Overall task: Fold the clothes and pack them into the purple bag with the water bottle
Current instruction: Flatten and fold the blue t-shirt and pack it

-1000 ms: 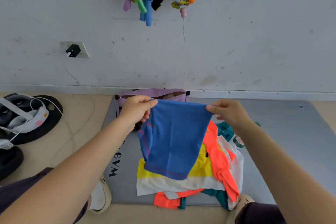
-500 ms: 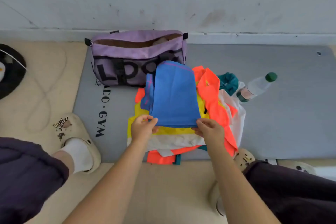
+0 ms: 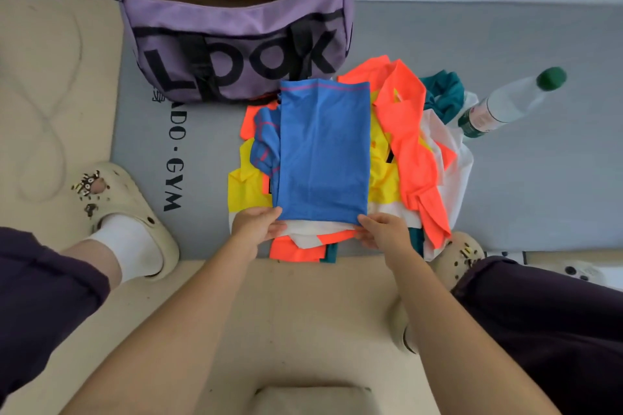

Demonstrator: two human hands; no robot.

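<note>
Both forearms reach forward and down from the bottom of the view, converging slightly toward the near edge of a blue garment. The left hand sits at the garment's near left corner, knuckles up, its thumb on top of the cloth and its fingers curled beneath, pinching that corner. The right hand mirrors it at the near right corner, thumb over and fingers tucked under the hem, pinching the fabric as well. The blue garment lies flat as a tall rectangle on top of a pile of clothes in orange, yellow, white and teal; its long axis runs away from the person toward the wall, and its far hem, marked by a thin pink line, lies just beside the front of the purple bag. A bunched blue flap sticks out along the garment's left side. The purple bag stands on the grey mat against the wall, its long axis running left to right, its top zip open and black letters across its front. The water bottle lies on its side on the mat just right of the pile, its green cap pointing away to the right. The person's feet in cream clogs rest on either side of the pile.
</note>
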